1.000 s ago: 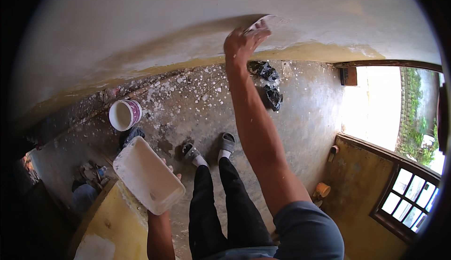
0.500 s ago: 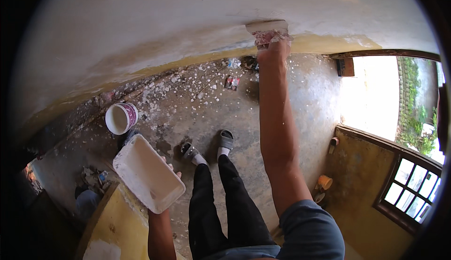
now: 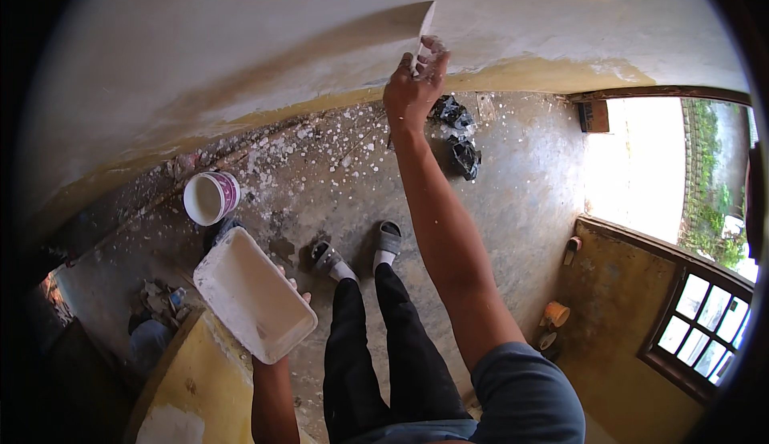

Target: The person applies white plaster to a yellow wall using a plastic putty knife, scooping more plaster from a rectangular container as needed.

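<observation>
My right hand [image 3: 416, 83], smeared with white paste, grips a wide scraper [image 3: 424, 26] against the grey-white skimmed wall [image 3: 240, 27], above a band of yellow paint; the blade is seen edge-on, with its shadow to the left. My left hand [image 3: 292, 278] holds a pale rectangular plastic tray [image 3: 250, 292] from beneath, with white paste inside; most of that hand is hidden, its fingertips showing past the right rim.
Paste-spattered concrete floor [image 3: 336, 195] holds a white-and-purple bucket [image 3: 210, 197], black plastic scraps [image 3: 463, 155] and debris [image 3: 160, 304] at left. A low yellow wall [image 3: 192, 388] is at lower left. At right stand an open doorway [image 3: 633, 163], a window [image 3: 701, 324] and an orange container [image 3: 556, 312].
The scraper first moved right along the wall, then back left and upward, its blade turning from broadside to edge-on. The tray has stayed about the same.
</observation>
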`<action>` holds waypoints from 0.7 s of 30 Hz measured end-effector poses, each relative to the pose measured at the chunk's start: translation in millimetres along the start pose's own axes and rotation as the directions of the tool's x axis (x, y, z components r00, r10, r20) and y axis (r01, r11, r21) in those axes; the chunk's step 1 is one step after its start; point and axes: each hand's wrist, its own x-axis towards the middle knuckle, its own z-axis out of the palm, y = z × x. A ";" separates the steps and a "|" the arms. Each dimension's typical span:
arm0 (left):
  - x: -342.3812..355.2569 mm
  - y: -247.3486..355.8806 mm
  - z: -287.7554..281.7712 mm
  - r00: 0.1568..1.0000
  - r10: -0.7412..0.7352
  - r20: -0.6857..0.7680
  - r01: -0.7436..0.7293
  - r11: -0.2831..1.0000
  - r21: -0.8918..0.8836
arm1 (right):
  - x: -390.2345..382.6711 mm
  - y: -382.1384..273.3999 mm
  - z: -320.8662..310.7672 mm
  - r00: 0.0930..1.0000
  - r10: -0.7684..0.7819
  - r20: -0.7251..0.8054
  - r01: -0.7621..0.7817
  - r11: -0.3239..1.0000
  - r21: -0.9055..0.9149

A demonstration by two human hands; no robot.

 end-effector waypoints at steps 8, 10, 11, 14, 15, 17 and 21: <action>2.5 -18.4 -1.3 0.988 0.027 -0.150 -0.011 0.995 0.102 | -30.0 58.6 -58.2 0.946 0.270 0.181 -0.200 0.923 -0.330; 7.2 -32.2 1.9 0.988 0.036 -0.152 -0.009 0.985 0.170 | -40.5 46.0 -113.6 0.726 0.617 0.303 -0.675 0.555 0.486; 9.8 -40.8 7.9 0.988 0.040 -0.147 -0.010 0.979 0.202 | -47.9 21.7 -144.9 0.613 0.688 0.387 -0.755 0.368 0.542; 10.7 -65.4 32.1 0.989 0.055 -0.141 -0.008 0.949 0.314 | -70.0 -90.7 -197.3 0.627 0.609 0.486 -0.779 0.475 0.409; 13.1 -75.0 39.5 0.988 0.054 -0.144 -0.001 0.938 0.347 | -80.4 -119.7 -212.8 0.649 0.609 0.456 -0.759 0.564 0.326; 20.0 -95.8 63.9 0.994 0.018 -0.109 0.026 0.920 0.392 | -85.5 -166.5 -238.6 0.694 0.533 0.483 -0.685 0.696 0.215; 30.9 -133.6 119.2 0.998 -0.042 0.045 0.010 0.837 0.547 | -93.5 -238.1 -276.8 0.808 0.332 0.487 -0.356 0.933 -0.047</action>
